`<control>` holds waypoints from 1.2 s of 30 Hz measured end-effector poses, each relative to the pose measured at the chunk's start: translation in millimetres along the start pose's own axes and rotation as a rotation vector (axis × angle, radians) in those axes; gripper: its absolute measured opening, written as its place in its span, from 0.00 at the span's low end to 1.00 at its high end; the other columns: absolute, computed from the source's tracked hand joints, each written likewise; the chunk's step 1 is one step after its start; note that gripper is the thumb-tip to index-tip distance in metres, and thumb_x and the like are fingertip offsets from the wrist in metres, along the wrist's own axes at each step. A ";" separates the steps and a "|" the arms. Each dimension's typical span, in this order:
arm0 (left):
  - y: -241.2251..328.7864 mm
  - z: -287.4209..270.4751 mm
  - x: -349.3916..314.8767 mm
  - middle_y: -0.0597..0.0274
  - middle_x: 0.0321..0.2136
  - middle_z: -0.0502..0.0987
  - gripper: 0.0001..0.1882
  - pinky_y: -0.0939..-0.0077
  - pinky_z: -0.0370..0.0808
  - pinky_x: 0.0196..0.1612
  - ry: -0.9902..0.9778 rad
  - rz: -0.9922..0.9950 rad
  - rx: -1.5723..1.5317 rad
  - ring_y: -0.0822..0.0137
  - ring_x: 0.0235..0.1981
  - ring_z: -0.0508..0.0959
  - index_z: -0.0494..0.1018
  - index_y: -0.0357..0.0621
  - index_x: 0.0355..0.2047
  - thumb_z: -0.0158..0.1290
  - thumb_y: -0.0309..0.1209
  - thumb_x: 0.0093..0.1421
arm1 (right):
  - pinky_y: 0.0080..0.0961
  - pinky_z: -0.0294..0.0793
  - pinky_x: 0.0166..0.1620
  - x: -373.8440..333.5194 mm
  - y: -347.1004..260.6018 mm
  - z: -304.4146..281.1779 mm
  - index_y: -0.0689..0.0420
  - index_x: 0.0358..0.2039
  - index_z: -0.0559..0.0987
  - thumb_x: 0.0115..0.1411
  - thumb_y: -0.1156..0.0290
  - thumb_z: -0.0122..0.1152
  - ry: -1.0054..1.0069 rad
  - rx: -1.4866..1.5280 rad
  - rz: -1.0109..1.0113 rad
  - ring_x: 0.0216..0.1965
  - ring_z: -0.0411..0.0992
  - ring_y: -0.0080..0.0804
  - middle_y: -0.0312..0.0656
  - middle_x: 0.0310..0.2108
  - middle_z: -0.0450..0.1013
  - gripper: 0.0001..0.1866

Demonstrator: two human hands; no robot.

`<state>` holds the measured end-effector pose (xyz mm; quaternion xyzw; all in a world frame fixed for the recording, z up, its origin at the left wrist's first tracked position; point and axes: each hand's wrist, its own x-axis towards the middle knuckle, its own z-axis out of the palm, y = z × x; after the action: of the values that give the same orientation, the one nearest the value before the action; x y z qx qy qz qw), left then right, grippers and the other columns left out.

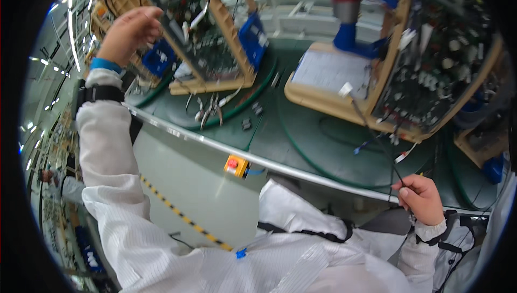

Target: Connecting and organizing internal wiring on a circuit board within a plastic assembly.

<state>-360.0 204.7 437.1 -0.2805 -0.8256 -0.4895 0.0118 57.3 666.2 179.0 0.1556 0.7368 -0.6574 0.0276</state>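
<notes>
Fingertips of the right hand (421,200) pinch a thin black cable (371,131)

Thumb and forefinger press together on the cable's near end, just beyond the table's front edge. From them it stretches away toward the upper left, its long axis diagonal, to a small white rectangular connector (346,89). That connector appears over the base of a tan, thick-edged frame (307,96); whether it touches cannot be told. The right hand is the nearer one; the left hand (128,33) is well apart, raised beside another tan upright frame (212,86) bearing a dark panel. Its fingers curl loosely inward, and whether they grip anything cannot be told. Metal pliers (201,116) lie on the dark green tabletop (266,143) between the hands.
</notes>
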 end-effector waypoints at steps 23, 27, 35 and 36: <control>298.8 326.4 56.1 0.52 0.44 0.73 0.15 0.64 0.77 0.47 0.418 1.465 0.366 0.55 0.40 0.79 0.78 0.43 0.45 0.61 0.34 0.60 | 0.11 0.56 0.17 -49.3 -192.3 -87.2 0.61 0.43 0.79 0.72 0.68 0.50 0.602 -0.073 -0.683 0.14 0.59 0.11 0.29 0.18 0.68 0.12; 306.2 334.5 70.5 0.55 0.42 0.76 0.12 0.62 0.79 0.43 0.449 1.749 0.638 0.51 0.37 0.80 0.79 0.44 0.45 0.59 0.31 0.61 | 0.12 0.59 0.19 -52.0 -188.2 -79.9 0.61 0.45 0.78 0.72 0.68 0.50 0.505 -0.053 -0.708 0.16 0.61 0.12 0.29 0.20 0.69 0.12; 317.2 369.7 96.6 0.55 0.40 0.78 0.08 0.62 0.80 0.42 0.397 1.523 0.598 0.51 0.37 0.81 0.77 0.44 0.41 0.56 0.25 0.61 | 0.16 0.70 0.33 -36.4 -191.0 -60.0 0.66 0.57 0.70 0.69 0.72 0.55 0.161 0.012 -0.659 0.29 0.67 0.15 0.31 0.29 0.71 0.19; 317.8 374.0 99.9 0.55 0.40 0.78 0.08 0.62 0.80 0.42 0.397 1.525 0.602 0.51 0.37 0.81 0.77 0.44 0.41 0.56 0.25 0.61 | 0.16 0.71 0.35 -37.4 -192.1 -61.4 0.67 0.58 0.70 0.69 0.71 0.56 0.145 -0.022 -0.605 0.30 0.68 0.16 0.32 0.31 0.71 0.20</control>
<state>-197.8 670.1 526.5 -0.6548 -0.4877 -0.1468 0.5584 51.9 702.3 380.9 -0.0246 0.7569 -0.6149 -0.2200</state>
